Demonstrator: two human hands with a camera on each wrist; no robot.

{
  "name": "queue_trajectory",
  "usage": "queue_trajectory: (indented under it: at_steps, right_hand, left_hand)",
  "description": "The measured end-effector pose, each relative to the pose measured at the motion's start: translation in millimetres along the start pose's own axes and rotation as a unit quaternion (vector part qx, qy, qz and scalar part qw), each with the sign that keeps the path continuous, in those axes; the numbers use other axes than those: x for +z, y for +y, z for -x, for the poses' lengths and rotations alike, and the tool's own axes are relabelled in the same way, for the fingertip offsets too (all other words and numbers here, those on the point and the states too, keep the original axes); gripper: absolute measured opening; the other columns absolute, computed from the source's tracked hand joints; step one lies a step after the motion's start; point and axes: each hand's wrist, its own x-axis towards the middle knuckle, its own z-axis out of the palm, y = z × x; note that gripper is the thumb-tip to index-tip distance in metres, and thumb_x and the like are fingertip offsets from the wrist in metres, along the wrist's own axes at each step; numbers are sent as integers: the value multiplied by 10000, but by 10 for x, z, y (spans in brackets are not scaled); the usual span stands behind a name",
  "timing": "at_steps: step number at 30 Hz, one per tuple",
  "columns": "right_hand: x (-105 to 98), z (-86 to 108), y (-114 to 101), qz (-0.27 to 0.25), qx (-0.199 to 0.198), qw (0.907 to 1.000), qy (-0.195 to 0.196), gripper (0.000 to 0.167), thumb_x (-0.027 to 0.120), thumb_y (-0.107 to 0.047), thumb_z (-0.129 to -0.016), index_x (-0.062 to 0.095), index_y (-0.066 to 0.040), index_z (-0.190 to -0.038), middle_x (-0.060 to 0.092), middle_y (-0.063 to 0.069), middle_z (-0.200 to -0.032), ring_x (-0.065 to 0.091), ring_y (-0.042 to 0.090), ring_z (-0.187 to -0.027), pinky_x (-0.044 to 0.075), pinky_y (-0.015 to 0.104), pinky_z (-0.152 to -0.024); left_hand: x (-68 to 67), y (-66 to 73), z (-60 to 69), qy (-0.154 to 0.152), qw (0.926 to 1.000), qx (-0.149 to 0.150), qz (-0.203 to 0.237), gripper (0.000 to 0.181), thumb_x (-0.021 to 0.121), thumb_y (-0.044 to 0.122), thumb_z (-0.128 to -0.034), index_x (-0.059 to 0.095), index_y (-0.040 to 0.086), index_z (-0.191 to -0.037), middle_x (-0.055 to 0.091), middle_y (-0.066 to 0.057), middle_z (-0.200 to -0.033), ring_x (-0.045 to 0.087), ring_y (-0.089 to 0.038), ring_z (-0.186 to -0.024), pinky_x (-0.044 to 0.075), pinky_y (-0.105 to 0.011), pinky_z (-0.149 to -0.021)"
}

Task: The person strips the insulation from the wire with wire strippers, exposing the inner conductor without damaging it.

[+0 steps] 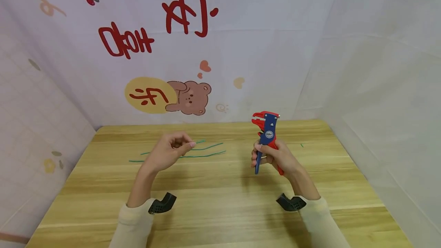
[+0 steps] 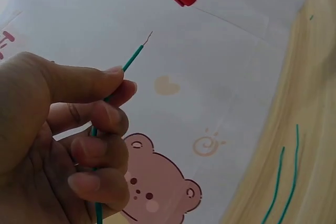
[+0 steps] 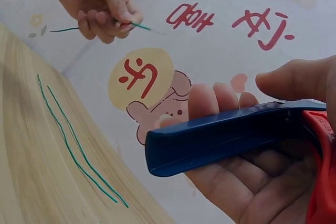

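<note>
Left wrist view shows the left hand [image 2: 62,116] pinching a green wire [image 2: 133,57], with its thin bare tip [image 2: 148,38] poking up past the thumb. The right hand [image 1: 283,155] holds a red and blue tool [image 1: 270,128] above the wooden table [image 1: 220,206], and two more green wires [image 1: 208,155] lie on the wood near the left hand

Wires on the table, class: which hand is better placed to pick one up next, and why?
Likely the left hand: nearer the wires, though pinching another wire. The right hand is farther off, gripping the pliers.
</note>
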Motion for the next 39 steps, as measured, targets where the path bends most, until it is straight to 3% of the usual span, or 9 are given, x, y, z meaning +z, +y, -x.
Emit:
queue_trajectory:
  at_steps: [6, 13, 22, 29, 39]
  right_hand:
    - [29, 4, 38, 65, 69, 9998, -170, 126, 499, -108, -1069, 518, 15, -1080, 674, 83, -878, 757, 220, -776, 629, 452, -794]
    - [36, 0, 56, 119, 170, 9997, -104, 142, 510, -117, -1067, 522, 23, -1085, 680, 79, -870, 759, 218, -762, 630, 447, -782]
    - [7, -24, 105, 118, 163, 9997, -115, 129, 514, -112, -1063, 537, 15, -1071, 677, 79, -861, 754, 218, -749, 631, 448, -772]
    - [-2, -47, 137, 74, 278, 9995, -112, 132, 513, -126, -1066, 545, 2, -1067, 686, 65, -861, 760, 213, -757, 630, 443, -783]
    - [-5, -38, 154, -10, 453, 9990, -50, 161, 526, -136, -1068, 517, 21, -1101, 675, 77, -872, 750, 220, -780, 625, 459, -805]
  left_hand:
    - [90, -145, 20, -195, 9996, -165, -87, 132, 678, 233, -1003, 712, 136, -921, 559, -73, -735, 469, -110, -601, 345, -247, -515]
    - [191, -306, 11, -318, 9989, -235, -259, 121, 696, 241, -991, 718, 156, -907, 616, -73, -767, 540, -139, -658, 407, -250, -556]
    - [275, -413, 16, -471, 9963, -481, -530, 98, 684, 211, -996, 733, 168, -924, 661, -68, -818, 578, -188, -747, 456, -261, -632]
    - [356, -506, 11, -492, 9953, -209, -803, 124, 678, 191, -999, 744, 97, -954, 707, -89, -868, 613, -131, -816, 500, -341, -828]
    - [496, -629, 39, -537, 9905, -101, -1261, 92, 676, 115, -981, 752, 83, -938, 718, -48, -879, 610, -94, -810, 500, -252, -731]
